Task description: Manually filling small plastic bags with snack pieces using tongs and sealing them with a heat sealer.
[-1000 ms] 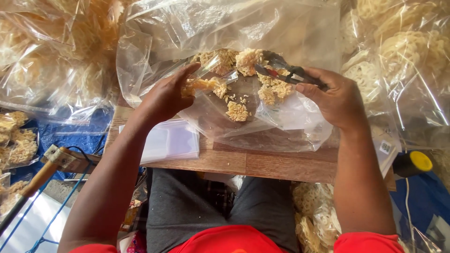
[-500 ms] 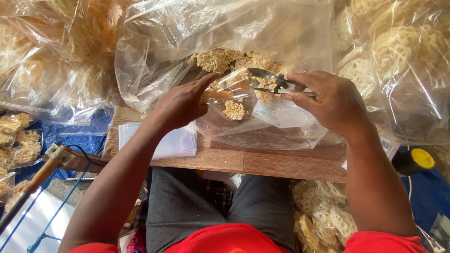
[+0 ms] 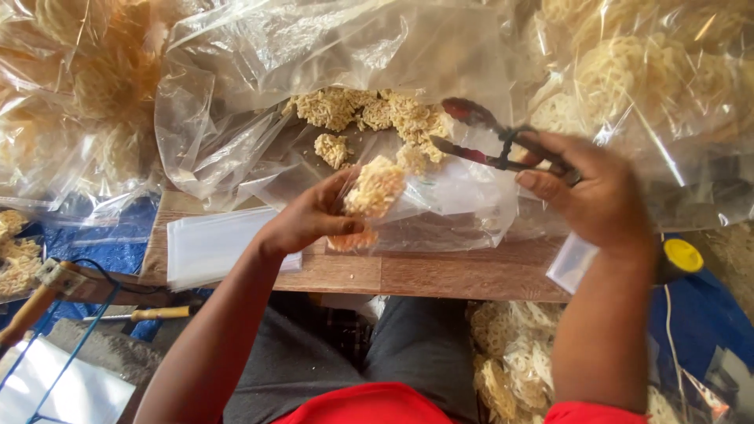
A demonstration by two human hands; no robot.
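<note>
My left hand (image 3: 310, 218) holds a small clear plastic bag (image 3: 375, 196) with pale yellow noodle crackers inside, lifted over the wooden board (image 3: 440, 271). My right hand (image 3: 597, 196) grips metal tongs (image 3: 491, 141) with red tips, jaws apart and empty, pointing left at the pile of loose crackers (image 3: 369, 114) lying on a large open plastic bag (image 3: 330, 55).
A stack of flat empty clear bags (image 3: 208, 245) lies on the board's left end. Big bags of round lattice crackers (image 3: 644, 78) stand right and left (image 3: 78, 102). A yellow-capped black object (image 3: 679, 257) sits at the right. A wooden-handled tool (image 3: 35, 302) lies lower left.
My left hand has pulled the small bag back toward me and raised it, now with a cracker inside. The tongs have released it and drawn away to the right, out of the bag.
</note>
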